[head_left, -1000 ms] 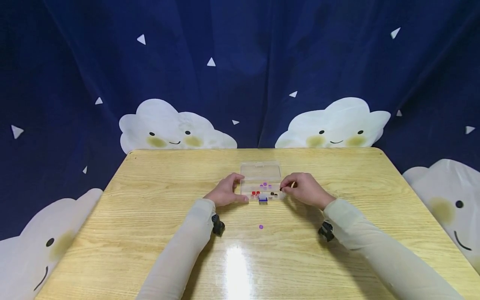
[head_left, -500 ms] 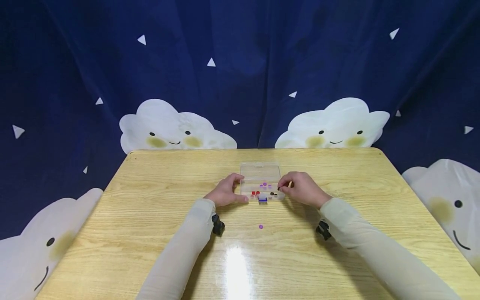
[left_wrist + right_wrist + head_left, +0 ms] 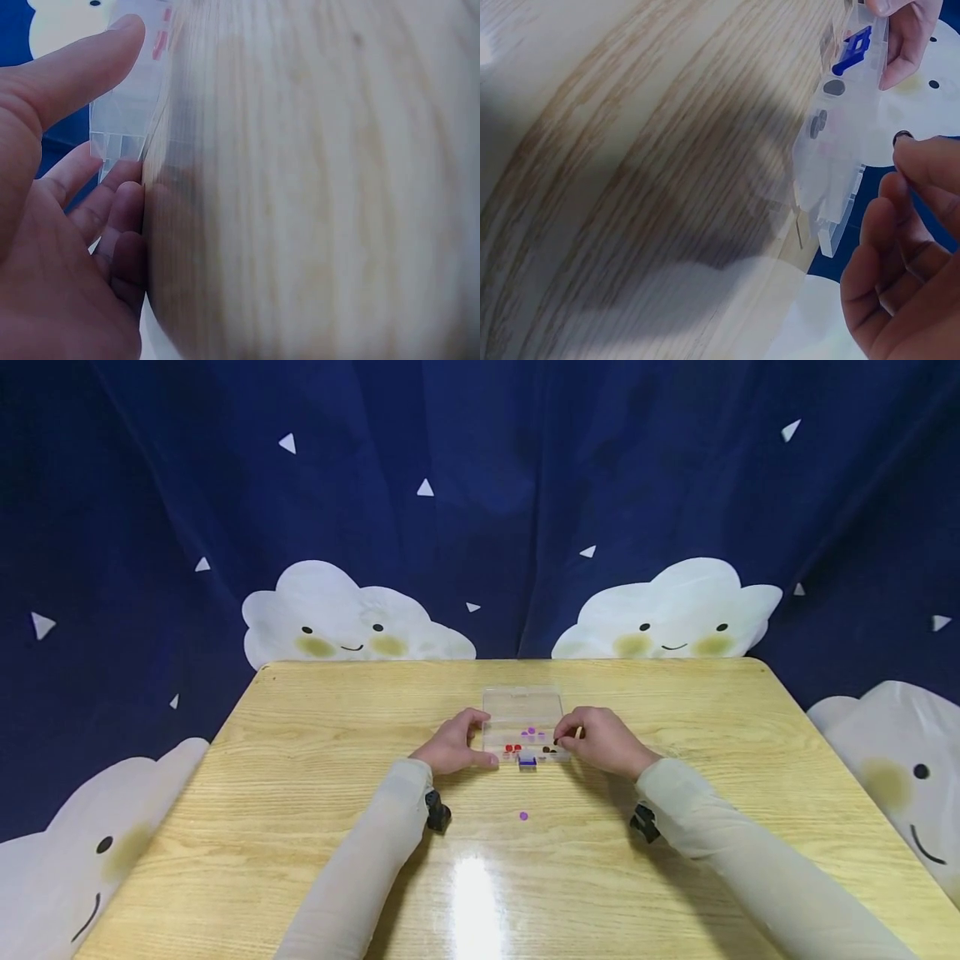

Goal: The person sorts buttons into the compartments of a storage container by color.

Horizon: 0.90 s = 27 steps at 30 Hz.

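An open clear plastic box (image 3: 498, 735) lies on the table with its lid tipped back. It holds purple discs (image 3: 531, 732), red discs (image 3: 513, 748) and dark discs (image 3: 547, 750) in separate groups. A blue latch (image 3: 853, 52) sits at its front. My left hand (image 3: 454, 743) holds the box's left end, thumb at the front corner and fingers toward the back. Over the right end, my right hand (image 3: 603, 741) pinches a small dark disc (image 3: 903, 136) between thumb and forefinger. In the right wrist view the disc shows just at the fingertips, apart from the box.
One loose purple disc (image 3: 523, 816) lies on the wooden table (image 3: 337, 710) in front of the box. A dark blue curtain (image 3: 495, 527) with cloud shapes hangs behind the table.
My right hand has moved slightly left with the dark disc, from the box's right edge to over its right part. My left hand stays at the box's left end.
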{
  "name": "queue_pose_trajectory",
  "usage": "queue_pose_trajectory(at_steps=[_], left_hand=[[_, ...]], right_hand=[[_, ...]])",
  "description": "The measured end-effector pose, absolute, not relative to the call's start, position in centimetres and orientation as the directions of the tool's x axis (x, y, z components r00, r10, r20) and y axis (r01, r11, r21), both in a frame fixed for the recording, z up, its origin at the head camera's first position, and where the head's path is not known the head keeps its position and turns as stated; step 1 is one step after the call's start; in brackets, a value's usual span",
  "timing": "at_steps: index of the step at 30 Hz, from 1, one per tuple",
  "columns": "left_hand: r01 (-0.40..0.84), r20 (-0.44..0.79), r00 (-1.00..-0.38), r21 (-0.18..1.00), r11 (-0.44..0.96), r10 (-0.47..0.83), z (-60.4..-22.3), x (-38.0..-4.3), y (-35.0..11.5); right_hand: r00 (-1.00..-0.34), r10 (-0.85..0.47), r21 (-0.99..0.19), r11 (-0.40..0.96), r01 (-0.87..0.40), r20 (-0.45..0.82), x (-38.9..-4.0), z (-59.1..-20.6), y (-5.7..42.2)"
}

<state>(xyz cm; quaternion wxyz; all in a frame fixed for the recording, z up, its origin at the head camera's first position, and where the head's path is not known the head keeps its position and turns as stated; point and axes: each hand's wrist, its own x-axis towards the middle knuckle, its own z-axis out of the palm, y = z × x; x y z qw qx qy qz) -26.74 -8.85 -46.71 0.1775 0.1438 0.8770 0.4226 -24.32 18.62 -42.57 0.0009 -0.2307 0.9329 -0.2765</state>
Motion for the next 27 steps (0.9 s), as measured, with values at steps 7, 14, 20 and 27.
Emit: queue_pose_trajectory(at_steps=[7,14,20,27], left_hand=[[0.108,-0.184,-0.896,0.793,0.599,0.404,-46.85,-26.89,-8.92],[0.113,-0.182,-0.894,0.792,0.6,0.409,-46.81,-26.79,-8.88],[0.12,-0.174,-0.901,0.779,0.615,0.397,-46.79,-26.81,-8.87],[0.12,-0.177,-0.901,0.775,0.62,0.396,-46.69,-26.75,-8.88]], right_hand=[[-0.897,-0.427,-0.512,0.748,-0.422,0.116,-24.47,-42.94,18.83],[-0.9,-0.422,-0.503,0.756,-0.418,0.112,-24.53,-43.19,18.78],[-0.901,-0.42,-0.505,0.757,-0.415,0.109,-24.44,-43.15,18.62],[-0.903,-0.42,-0.508,0.759,-0.407,0.096,-24.46,-43.42,18.45]])
